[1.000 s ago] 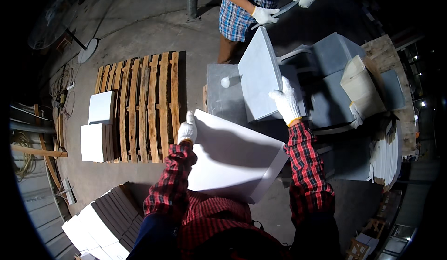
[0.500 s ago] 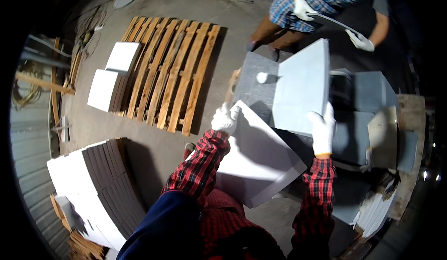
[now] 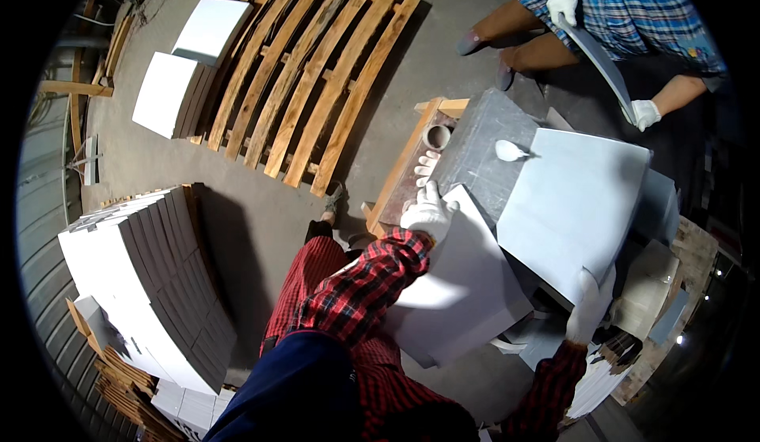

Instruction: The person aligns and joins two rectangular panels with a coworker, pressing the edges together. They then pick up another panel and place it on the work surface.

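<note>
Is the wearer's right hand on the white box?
No, the right hand is at the lower right edge of the pale blue-grey board, apart from the white box.

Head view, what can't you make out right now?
In the head view:
Co-worker: head cut off by the picture's rim.
Wooden pallet: far end partly cut off by the top edge.
White slab: left side partly covered by the left hand and sleeve.
Right hand: some fingers apparently hidden behind the pale panel.
</note>
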### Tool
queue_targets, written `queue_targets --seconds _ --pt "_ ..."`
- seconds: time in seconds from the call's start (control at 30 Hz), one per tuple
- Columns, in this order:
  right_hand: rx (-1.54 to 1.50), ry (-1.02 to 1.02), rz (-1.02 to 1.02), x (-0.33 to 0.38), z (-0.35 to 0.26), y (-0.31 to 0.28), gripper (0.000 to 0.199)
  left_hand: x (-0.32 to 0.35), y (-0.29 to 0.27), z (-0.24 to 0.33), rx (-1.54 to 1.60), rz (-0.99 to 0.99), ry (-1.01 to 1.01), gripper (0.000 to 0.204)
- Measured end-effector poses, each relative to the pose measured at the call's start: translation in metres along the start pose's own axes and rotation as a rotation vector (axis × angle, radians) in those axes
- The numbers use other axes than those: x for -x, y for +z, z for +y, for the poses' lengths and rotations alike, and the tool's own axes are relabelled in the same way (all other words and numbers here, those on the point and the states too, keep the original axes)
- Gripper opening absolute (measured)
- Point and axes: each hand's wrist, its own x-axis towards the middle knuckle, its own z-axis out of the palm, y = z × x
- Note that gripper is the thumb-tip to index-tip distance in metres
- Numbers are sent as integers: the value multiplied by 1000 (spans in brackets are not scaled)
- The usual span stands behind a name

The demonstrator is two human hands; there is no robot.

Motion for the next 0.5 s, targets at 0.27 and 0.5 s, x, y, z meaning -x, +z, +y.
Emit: queue_targets --seconds 0.27,0.5 --pt "-6 143 34 7 -44 29 67 -2 -5 -2 89 -3 38 88" --pt "-69 146 30 5 -30 21 69 -7 -10 -11 256 -88 106 92"
